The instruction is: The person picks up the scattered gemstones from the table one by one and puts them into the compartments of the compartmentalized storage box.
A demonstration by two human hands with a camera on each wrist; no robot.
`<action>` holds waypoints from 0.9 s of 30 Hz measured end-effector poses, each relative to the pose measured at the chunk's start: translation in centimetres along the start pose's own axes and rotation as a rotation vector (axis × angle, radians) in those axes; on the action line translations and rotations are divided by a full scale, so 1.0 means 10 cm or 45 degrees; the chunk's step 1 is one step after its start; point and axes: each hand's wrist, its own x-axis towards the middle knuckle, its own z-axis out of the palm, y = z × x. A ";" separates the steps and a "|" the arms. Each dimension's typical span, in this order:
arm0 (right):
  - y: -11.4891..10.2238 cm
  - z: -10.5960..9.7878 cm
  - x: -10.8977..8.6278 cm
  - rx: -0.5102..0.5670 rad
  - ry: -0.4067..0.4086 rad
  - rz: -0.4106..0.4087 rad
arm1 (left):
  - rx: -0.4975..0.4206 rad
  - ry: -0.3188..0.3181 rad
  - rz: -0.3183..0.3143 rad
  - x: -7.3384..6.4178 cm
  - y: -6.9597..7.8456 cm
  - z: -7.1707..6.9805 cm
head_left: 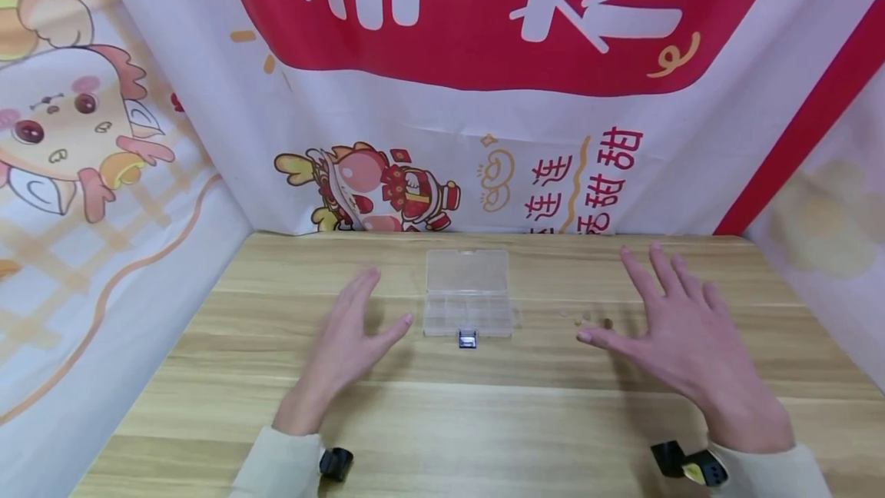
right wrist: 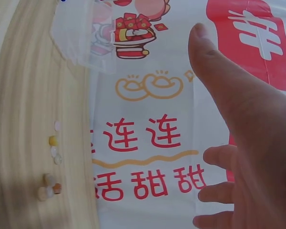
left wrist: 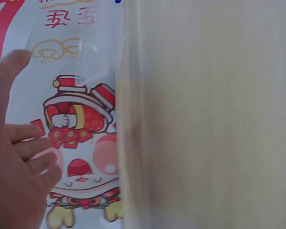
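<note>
Left hand (head_left: 349,344) and right hand (head_left: 681,340), spread wide, flank an open box (head_left: 487,317). Seemingly pre-grasp; picking up beads (right wrist: 49,191) would require pinching.

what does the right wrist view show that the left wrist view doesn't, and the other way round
Only the right wrist view shows the right hand and the small pebble-like pieces scattered on the table. Only the left wrist view shows the left hand. Both show part of the clear plastic box, the wood-grain tabletop and the printed cloth behind it.
</note>
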 end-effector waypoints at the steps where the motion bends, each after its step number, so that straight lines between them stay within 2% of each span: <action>1: 0.01 0.00 0.00 0.006 0.000 -0.003 | -0.062 -0.014 -0.020 0.00 0.00 0.03; 4: 0.03 0.02 0.00 0.028 -0.004 -0.001 | -0.225 -0.049 -0.068 0.01 -0.01 0.10; 10: 0.12 0.09 0.00 0.070 0.013 0.006 | -0.345 -0.077 -0.067 0.06 0.01 0.19; 18: 0.24 0.22 -0.03 0.140 0.006 0.041 | -0.584 -0.183 -0.203 0.14 0.01 0.32; 23: 0.32 0.32 -0.03 0.258 -0.040 0.107 | -0.732 -0.210 -0.262 0.19 -0.01 0.41; 27: 0.43 0.42 -0.04 0.372 -0.025 0.108 | -0.779 -0.207 -0.285 0.22 -0.01 0.47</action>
